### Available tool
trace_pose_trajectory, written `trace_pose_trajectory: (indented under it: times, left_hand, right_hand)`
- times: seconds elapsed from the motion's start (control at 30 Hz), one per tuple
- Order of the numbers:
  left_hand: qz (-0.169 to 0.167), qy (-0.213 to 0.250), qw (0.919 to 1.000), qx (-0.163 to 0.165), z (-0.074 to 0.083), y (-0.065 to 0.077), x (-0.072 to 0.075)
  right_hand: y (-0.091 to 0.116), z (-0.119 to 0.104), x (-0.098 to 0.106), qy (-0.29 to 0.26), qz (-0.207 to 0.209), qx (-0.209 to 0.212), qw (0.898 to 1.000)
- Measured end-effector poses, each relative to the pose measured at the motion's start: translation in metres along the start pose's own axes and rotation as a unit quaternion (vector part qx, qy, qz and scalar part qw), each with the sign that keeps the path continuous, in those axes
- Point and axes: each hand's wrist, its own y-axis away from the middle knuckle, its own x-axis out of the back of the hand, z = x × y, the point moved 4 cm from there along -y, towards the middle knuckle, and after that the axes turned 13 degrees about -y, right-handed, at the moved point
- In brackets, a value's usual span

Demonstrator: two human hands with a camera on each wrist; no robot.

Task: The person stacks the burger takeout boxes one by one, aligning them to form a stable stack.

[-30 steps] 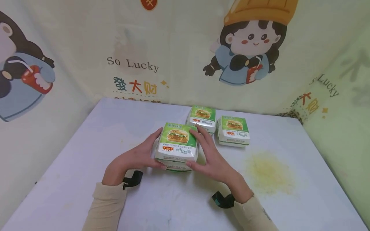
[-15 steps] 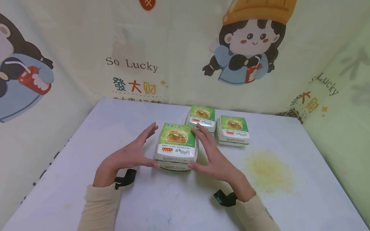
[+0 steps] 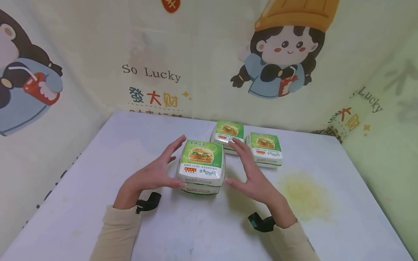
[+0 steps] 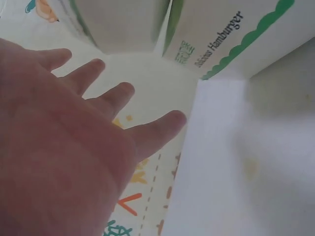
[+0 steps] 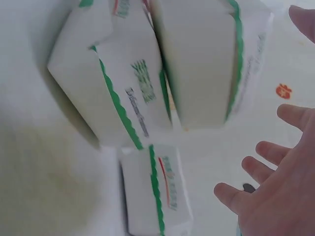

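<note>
Spread fingers (image 3: 174,146) flanking burger box (image 3: 200,163), two boxes (image 3: 265,145) just behind, printed backdrop (image 3: 209,69).

Front burger box (image 3: 200,165) — green-topped, closed — sits upright.

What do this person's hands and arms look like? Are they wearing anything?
The left hand and right hand show no gloves or rings. The left sleeve and right sleeve are beige. A bent black piece shows by each wrist: the left piece and the right piece, which has a teal patch.
</note>
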Motion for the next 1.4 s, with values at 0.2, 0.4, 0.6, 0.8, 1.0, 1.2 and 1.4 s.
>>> trace_pose_trajectory:
  times: [0.2, 0.4, 0.6, 0.8, 1.0, 1.2, 1.4]
  left_hand:
    - [0.000, 0.009, 0.9999, -0.010, 0.001, -0.002, -0.003]
    - [0.007, 0.007, 0.9999, -0.013, 0.000, -0.003, -0.003]
    - [0.005, 0.011, 0.9998, -0.018, 0.002, -0.003, -0.004]
    - [0.001, 0.015, 0.9998, -0.011, 0.000, -0.004, -0.006]
    - [-0.002, 0.015, 0.9998, -0.010, -0.002, -0.005, -0.008]
    - [0.000, 0.012, 0.9998, -0.015, -0.003, -0.005, -0.008]
    - [0.003, 0.007, 0.9999, -0.011, -0.003, -0.005, -0.008]
  right_hand:
    - [0.003, 0.013, 0.030, 0.015, 0.043, 0.004, 0.999]
    - [0.005, 0.031, 0.059, 0.046, 0.071, -0.033, 0.996]
    - [0.007, 0.044, 0.077, 0.070, 0.078, -0.059, 0.993]
    - [0.006, 0.054, 0.093, 0.095, 0.085, -0.078, 0.989]
    - [0.005, 0.067, 0.109, 0.116, 0.090, -0.105, 0.984]
    - [0.006, 0.081, 0.123, 0.127, 0.094, -0.138, 0.978]
    - [0.005, 0.090, 0.130, 0.128, 0.075, -0.181, 0.972]
